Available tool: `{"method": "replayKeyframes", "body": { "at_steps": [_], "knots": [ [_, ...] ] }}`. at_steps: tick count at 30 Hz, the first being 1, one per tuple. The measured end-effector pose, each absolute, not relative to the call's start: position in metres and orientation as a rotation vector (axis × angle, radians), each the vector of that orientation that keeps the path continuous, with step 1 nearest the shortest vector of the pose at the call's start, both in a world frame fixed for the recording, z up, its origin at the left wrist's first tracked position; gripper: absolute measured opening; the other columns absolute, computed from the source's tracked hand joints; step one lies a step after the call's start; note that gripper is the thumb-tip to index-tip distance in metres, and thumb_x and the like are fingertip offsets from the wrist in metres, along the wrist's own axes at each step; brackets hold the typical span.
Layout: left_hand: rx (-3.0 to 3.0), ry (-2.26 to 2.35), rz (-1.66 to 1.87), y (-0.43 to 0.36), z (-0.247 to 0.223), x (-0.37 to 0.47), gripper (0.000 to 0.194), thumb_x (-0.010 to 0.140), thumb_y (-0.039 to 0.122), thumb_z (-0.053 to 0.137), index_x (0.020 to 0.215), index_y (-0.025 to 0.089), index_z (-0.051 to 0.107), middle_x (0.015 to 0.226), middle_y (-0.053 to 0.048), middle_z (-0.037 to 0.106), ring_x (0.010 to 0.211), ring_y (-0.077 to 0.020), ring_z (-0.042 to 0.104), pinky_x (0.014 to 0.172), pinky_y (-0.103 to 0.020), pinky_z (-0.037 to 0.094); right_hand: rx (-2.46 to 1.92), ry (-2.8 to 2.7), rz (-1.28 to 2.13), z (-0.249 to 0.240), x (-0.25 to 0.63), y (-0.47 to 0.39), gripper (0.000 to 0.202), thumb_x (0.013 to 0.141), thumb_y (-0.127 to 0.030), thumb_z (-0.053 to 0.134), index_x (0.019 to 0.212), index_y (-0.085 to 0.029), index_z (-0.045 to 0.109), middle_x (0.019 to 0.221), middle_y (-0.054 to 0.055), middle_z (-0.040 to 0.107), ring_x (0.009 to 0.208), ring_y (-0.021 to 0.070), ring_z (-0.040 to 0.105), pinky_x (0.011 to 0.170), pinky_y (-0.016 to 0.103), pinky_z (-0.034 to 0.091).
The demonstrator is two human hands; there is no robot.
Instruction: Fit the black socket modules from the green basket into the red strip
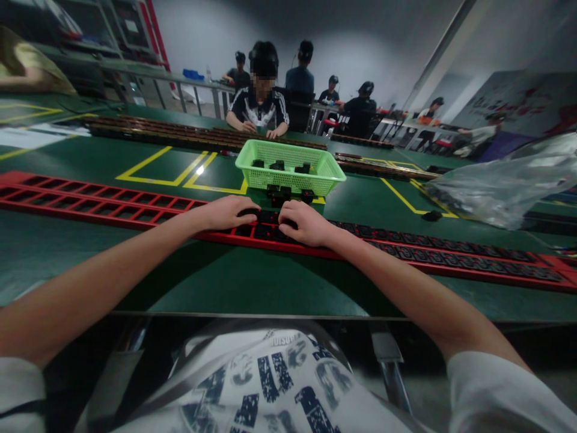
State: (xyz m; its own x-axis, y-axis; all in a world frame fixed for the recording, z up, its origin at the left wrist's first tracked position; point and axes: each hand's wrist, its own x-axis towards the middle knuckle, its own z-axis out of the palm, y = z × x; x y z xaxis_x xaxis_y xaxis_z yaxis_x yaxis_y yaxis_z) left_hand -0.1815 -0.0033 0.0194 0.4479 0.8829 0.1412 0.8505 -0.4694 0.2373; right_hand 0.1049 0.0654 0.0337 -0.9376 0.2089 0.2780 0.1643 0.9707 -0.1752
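Observation:
A long red frame [216, 237] with two rows of square slots lies across the green table. Slots to the left are unfilled, while those to the right hold black square parts [392, 239]. My left hand [232, 211] is curled over the far row, fingertips and thumb closed at a black square part [267, 216] in the middle of the frame. Beside it, my right hand [304, 222] bends its fingers and thumb down around another black part, mostly hidden beneath them. Just beyond my hands, several loose black parts [279, 192] rest by a green basket [252, 177].
More black pieces [302, 169] lie in the basket. Long dark strips [180, 131] stretch along the far side. A clear plastic bag [505, 186] sits at the right, near a small black piece [431, 216]. A person [259, 108] works opposite; others are farther back.

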Motion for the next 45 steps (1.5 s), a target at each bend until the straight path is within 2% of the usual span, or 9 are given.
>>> {"method": "replayKeyframes", "body": {
  "at_steps": [4,16,29,45],
  "knots": [
    [2.585,1.498,0.376,-0.0025,0.0181,-0.1848,0.046,0.106,0.046,0.053,0.137,0.018,0.074,0.124,-0.014,0.079,0.111,-0.026,0.074,0.101,-0.037,0.056,-0.284,-2.817,0.222,0.0336,0.1043,0.065,0.013,0.101,-0.026,0.055,0.093,-0.021,0.064,0.099,0.009,0.061,0.092,0.0252,0.054,0.087,0.039,0.042],
    [2.573,1.518,0.305,-0.0058,0.0171,-0.183,0.059,0.103,0.05,0.05,0.146,0.011,0.065,0.138,-0.02,0.073,0.126,-0.0309,0.07,0.112,-0.041,0.052,-0.271,-2.814,0.212,0.0335,0.1047,0.0656,0.013,0.101,-0.025,0.055,0.093,-0.02,0.063,0.099,0.009,0.061,0.092,0.0248,0.054,0.086,0.039,0.042],
    [2.56,1.514,0.338,-0.0048,0.0162,-0.1836,0.056,0.103,0.049,0.053,0.143,0.013,0.066,0.137,-0.02,0.074,0.125,-0.0328,0.071,0.11,-0.044,0.053,-0.276,-2.817,0.226,0.0337,0.1043,0.0656,0.014,0.102,-0.026,0.055,0.093,-0.021,0.064,0.099,0.009,0.061,0.093,0.0259,0.054,0.088,0.04,0.043],
    [2.59,1.518,0.31,-0.0057,0.0168,-0.184,0.057,0.105,0.05,0.05,0.146,0.014,0.065,0.138,-0.017,0.074,0.124,-0.0293,0.07,0.11,-0.039,0.052,-0.285,-2.823,0.218,0.0328,0.1045,0.0664,0.013,0.102,-0.027,0.055,0.094,-0.021,0.064,0.101,0.01,0.062,0.094,0.0261,0.054,0.088,0.04,0.043]
  ]
}}
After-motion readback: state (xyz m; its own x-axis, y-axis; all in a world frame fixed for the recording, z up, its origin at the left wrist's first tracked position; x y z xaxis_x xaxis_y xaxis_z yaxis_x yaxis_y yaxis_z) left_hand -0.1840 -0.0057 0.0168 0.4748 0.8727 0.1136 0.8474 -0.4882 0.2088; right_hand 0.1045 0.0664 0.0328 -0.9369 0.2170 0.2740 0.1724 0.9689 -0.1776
